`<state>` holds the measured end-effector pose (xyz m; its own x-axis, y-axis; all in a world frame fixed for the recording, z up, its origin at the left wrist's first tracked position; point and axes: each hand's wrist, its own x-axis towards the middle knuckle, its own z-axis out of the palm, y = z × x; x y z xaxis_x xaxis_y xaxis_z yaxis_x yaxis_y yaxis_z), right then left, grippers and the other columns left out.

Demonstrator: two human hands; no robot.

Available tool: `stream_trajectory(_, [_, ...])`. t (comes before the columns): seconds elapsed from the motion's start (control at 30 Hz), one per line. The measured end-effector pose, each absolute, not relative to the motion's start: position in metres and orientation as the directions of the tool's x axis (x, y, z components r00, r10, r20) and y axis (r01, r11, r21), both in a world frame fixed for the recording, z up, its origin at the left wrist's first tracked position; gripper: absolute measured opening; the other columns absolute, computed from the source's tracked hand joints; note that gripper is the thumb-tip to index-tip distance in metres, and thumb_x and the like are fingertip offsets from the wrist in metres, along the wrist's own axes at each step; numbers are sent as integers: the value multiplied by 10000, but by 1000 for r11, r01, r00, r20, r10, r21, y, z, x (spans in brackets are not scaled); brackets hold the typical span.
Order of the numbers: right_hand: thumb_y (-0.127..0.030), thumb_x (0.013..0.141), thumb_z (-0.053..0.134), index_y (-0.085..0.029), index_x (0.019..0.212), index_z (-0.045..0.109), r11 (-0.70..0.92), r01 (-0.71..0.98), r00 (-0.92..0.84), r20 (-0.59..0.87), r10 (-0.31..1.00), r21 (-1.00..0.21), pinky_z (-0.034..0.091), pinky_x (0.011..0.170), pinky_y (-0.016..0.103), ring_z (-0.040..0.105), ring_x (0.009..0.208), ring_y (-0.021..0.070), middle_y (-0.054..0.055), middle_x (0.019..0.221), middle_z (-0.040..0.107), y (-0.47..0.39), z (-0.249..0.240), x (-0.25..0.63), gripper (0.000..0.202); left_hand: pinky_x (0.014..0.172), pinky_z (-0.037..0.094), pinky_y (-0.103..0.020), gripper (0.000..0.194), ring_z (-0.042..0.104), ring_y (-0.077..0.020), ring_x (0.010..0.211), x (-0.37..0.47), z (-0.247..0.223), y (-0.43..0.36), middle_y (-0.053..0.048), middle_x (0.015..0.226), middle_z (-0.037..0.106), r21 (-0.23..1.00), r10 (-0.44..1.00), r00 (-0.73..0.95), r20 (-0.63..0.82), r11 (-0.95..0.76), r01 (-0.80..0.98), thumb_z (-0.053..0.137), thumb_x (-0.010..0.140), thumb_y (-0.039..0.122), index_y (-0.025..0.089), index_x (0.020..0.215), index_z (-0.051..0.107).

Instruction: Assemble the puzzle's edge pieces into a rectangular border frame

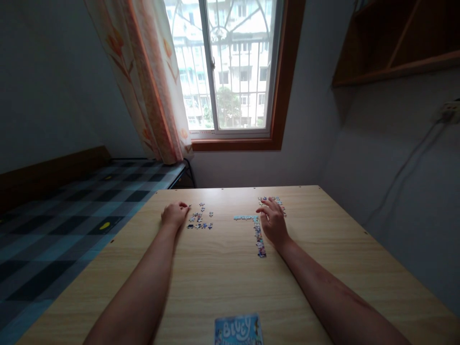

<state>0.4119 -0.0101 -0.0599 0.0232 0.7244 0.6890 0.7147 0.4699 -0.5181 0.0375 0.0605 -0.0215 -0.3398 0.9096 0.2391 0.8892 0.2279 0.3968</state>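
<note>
On the table, "BLUEY" box, left hand with pinched piece, right hand unclenched.

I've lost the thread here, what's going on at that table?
A person's left hand is pinched beside loose jigsaw pieces; whether it grips one is too small to tell. The right hand, fingers parted, partly hides another group of pieces. Between the hands, more pieces form a corner-shaped strip. A blue BLUEY-labelled item lies nearer the person on the wooden table.
</note>
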Motion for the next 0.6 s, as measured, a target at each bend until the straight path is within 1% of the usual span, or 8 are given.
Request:
stream_trajectory(0.07, [-157, 865, 458, -217, 856, 725, 482, 710, 16, 696, 718, -513, 311, 1158, 508, 432, 1361, 269, 79, 1223, 667, -11, -59, 412, 274, 818, 496, -327, 190, 669, -249, 919, 38, -18, 63, -92, 947, 744, 562, 900, -342, 271, 141, 815, 640, 791, 353, 193, 871, 702])
stream_trajectory(0.13, [-161, 863, 461, -218, 859, 726, 489, 707, 4, 694, 720, -511, 309, 1158, 506, 424, 1371, 269, 78, 1216, 672, -11, -59, 412, 272, 790, 507, -298, 222, 674, -212, 857, 47, -11, 63, -82, 909, 741, 710, 878, -323, 353, -27, 703, 633, 782, 370, 173, 873, 676])
stream_trajectory(0.2, [-164, 861, 466, -222, 869, 731, 488, 708, -14, 681, 732, -510, 298, 1161, 514, 416, 1382, 273, 76, 1219, 672, -11, -59, 411, 271, 726, 518, -278, 268, 663, -185, 784, 67, -3, 62, -74, 871, 731, 791, 868, -270, 417, -200, 578, 636, 762, 401, 159, 876, 656])
stream_trajectory(0.27, [-167, 861, 474, -228, 885, 738, 482, 714, -43, 656, 753, -507, 269, 1170, 538, 408, 1389, 283, 74, 1238, 667, -12, -58, 410, 272, 628, 510, -263, 310, 631, -161, 675, 96, 2, 56, -60, 801, 713, 834, 904, -156, 397, -285, 473, 661, 731, 428, 150, 869, 656])
stream_trajectory(0.33, [-164, 865, 478, -237, 909, 743, 473, 724, -76, 624, 778, -501, 223, 1179, 573, 388, 1403, 295, 70, 1269, 654, -13, -58, 408, 278, 559, 488, -251, 321, 597, -144, 603, 130, 0, 48, -45, 742, 699, 848, 943, -7, 333, -296, 440, 673, 727, 437, 151, 871, 678])
stream_trajectory(0.4, [-161, 871, 483, -250, 944, 745, 467, 736, -112, 593, 797, -489, 175, 1183, 611, 361, 1421, 304, 64, 1303, 637, -14, -57, 407, 286, 530, 466, -241, 265, 576, -131, 563, 159, -9, 39, -34, 716, 697, 828, 958, 105, 267, -284, 483, 661, 745, 401, 161, 852, 696])
stream_trajectory(0.5, [-167, 887, 490, -267, 1010, 744, 465, 750, -157, 556, 816, -471, 120, 1175, 660, 316, 1447, 317, 62, 1364, 599, -16, -57, 406, 299, 613, 494, -257, 192, 624, -145, 612, 184, -26, 27, -37, 724, 723, 762, 958, 166, 233, -286, 581, 660, 761, 317, 171, 866, 728])
stream_trajectory(0.6, [-177, 904, 495, -275, 1031, 743, 465, 751, -178, 534, 827, -469, 90, 1170, 682, 295, 1460, 322, 65, 1401, 572, -17, -55, 406, 295, 716, 514, -277, 189, 682, -172, 713, 188, -35, 22, -40, 780, 756, 706, 954, 198, 225, -300, 641, 664, 773, 272, 192, 917, 756])
